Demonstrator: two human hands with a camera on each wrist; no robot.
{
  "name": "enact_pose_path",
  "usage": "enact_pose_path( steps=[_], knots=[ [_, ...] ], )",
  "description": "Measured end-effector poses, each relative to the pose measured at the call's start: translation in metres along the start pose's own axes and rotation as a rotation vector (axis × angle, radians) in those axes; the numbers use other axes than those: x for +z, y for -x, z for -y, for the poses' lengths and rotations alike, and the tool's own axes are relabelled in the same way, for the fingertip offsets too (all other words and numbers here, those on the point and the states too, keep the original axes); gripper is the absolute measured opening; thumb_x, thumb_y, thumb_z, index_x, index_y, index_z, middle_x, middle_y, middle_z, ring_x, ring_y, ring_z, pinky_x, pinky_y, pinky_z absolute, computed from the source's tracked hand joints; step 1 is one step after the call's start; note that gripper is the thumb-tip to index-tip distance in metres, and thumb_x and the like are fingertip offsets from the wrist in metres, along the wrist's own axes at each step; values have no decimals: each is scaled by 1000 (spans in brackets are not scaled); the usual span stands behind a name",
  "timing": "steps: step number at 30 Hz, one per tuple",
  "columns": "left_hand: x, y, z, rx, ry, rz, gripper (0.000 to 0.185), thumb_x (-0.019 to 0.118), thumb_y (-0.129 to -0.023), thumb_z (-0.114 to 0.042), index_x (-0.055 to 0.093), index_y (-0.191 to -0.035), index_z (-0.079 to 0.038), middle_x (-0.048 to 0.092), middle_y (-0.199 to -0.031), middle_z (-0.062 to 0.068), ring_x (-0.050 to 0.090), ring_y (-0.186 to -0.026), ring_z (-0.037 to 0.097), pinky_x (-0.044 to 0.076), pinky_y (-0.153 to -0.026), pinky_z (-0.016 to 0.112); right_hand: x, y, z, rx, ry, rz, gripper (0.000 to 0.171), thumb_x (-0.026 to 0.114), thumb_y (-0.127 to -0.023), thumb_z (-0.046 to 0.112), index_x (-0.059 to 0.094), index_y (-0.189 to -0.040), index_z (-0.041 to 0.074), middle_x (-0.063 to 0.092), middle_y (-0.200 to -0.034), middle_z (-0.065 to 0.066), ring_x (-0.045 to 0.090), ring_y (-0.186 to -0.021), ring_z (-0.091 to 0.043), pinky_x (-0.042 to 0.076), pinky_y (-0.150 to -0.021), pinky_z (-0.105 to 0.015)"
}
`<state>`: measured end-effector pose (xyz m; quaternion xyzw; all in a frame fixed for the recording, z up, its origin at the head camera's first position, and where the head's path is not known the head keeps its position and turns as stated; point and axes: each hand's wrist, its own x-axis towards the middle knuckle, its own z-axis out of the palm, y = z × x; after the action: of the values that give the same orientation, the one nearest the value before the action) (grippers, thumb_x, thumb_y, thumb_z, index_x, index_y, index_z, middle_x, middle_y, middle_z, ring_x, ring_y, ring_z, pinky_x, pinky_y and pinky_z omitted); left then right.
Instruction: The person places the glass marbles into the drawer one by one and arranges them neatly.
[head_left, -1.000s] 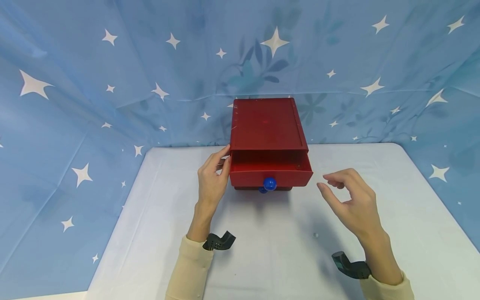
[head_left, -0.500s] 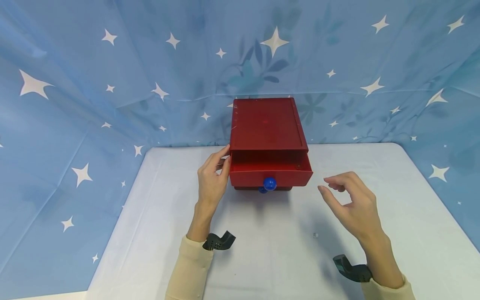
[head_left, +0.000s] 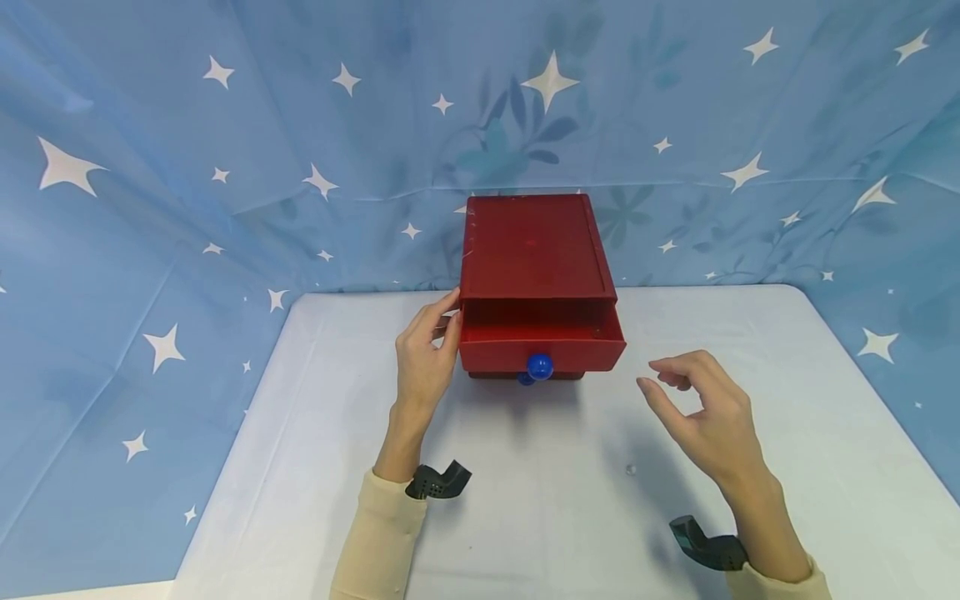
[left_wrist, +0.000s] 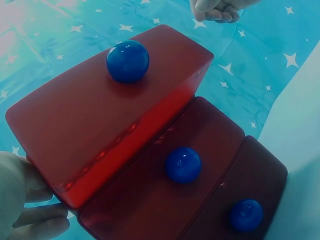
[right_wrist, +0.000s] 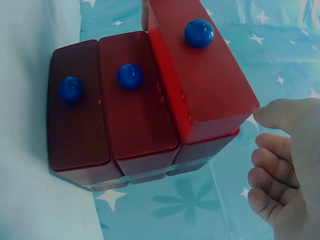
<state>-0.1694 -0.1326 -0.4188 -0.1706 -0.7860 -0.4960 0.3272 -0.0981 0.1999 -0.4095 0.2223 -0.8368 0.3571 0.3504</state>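
Observation:
A red chest (head_left: 532, 246) with three drawers stands at the back of the white table (head_left: 540, 500). Its top drawer (head_left: 542, 346) is pulled out a little, its blue knob (head_left: 539, 366) facing me. My left hand (head_left: 427, 350) rests against the chest's left side by the drawer's corner, its fingers (left_wrist: 30, 217) lying along the wood. To the right of the drawer my right hand (head_left: 693, 400) hovers apart from it, fingers loosely curled and holding nothing. The right wrist view shows the drawer (right_wrist: 205, 85) sticking out past the two closed ones, whose knobs (right_wrist: 130, 76) are also blue.
A blue star-patterned cloth (head_left: 225, 167) hangs behind and on both sides of the table. A tiny pale speck (head_left: 630, 469) lies on the table in front of the chest. The table's front edge is out of view.
My right hand has drifted slightly down and back toward me, away from the drawer. The left hand and the drawer have stayed where they were.

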Motion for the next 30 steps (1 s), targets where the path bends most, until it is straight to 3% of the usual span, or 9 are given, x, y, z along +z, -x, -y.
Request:
enact_pose_path(
  steps=[5, 9, 18, 30],
  knots=[
    [0, 0, 0, 1, -2, -1, 37, 64, -97, -10, 64, -135, -11, 72, -119, 11, 74, -88, 22, 63, -81, 34, -2, 4, 0, 18, 15, 21, 29, 78, -84, 23, 72, -102, 1, 68, -92, -11, 54, -86, -5, 41, -80, -2],
    [0, -1, -1, -4, -5, 4, 38, 64, -97, -10, 64, -135, -11, 72, -119, 11, 74, -87, 22, 63, -81, 34, -4, 6, 2, 36, 40, 49, 34, 81, -71, 4, 72, -103, 1, 68, -92, -10, 54, -86, -5, 42, -79, -2],
    [0, -1, 0, -5, -8, 7, 38, 63, -98, -10, 64, -135, -12, 72, -119, 11, 73, -87, 21, 63, -81, 34, -5, 12, 0, 44, 51, 73, 36, 82, -69, 1, 72, -103, 1, 68, -93, -8, 54, -86, -5, 41, -82, -1],
    [0, -1, 0, 3, -3, 2, 36, 63, -98, -11, 64, -135, -11, 72, -117, 11, 74, -87, 22, 64, -80, 33, -4, 25, -2, 74, 86, 99, 37, 84, -70, 5, 72, -104, 7, 67, -92, -3, 54, -84, -8, 44, -75, -4]
  ],
)
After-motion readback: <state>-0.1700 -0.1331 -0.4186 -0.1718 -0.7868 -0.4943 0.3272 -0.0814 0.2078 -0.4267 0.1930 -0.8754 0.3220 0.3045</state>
